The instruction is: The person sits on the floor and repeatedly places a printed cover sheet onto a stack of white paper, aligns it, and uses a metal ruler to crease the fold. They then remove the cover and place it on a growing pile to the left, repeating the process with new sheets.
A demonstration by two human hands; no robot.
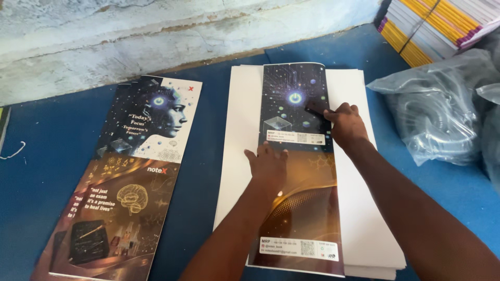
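Blue table (219, 104): cover sheet (302, 171) under both hands' grip.

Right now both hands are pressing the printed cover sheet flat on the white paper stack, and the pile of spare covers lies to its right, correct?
Not quite. Both the left hand and right hand do press the printed cover sheet on the white paper stack, but the pile of spare covers lies to its left, as the head view shows.

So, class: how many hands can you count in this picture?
2. The left hand lies flat on the printed cover sheet; the right hand presses that sheet's right edge, over the white paper stack.
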